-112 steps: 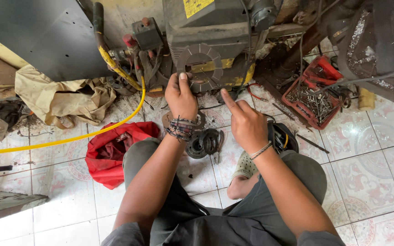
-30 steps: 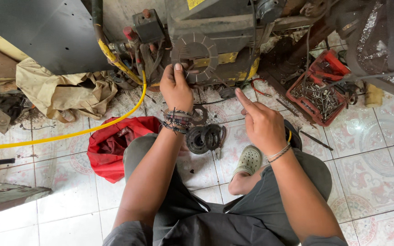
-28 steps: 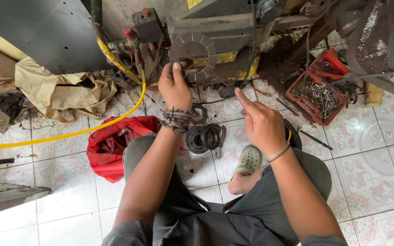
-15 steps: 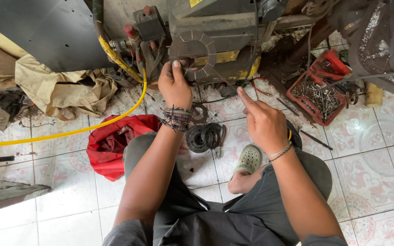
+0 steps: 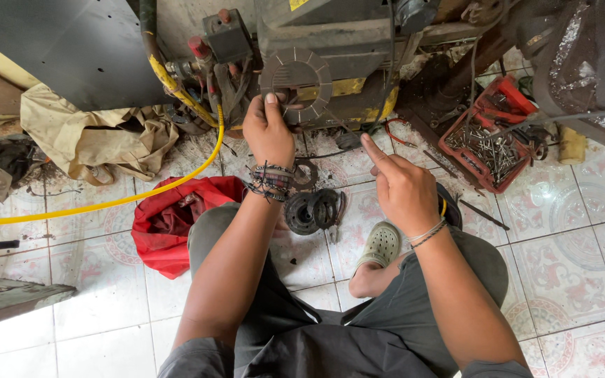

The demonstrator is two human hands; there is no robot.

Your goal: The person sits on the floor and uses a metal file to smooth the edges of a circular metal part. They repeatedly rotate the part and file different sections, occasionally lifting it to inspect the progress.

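On the machine's front, the left hand point(image 5: 269, 133) pinches a round slotted disc point(image 5: 295, 77) with its fingertips; the right hand point(image 5: 402, 189) hovers beside, 1 finger pointing, holding nothing.

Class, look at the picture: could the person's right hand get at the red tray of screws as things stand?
Probably yes: the right hand is free, index finger out, and bare tiled floor lies between it and the red tray, nothing between.
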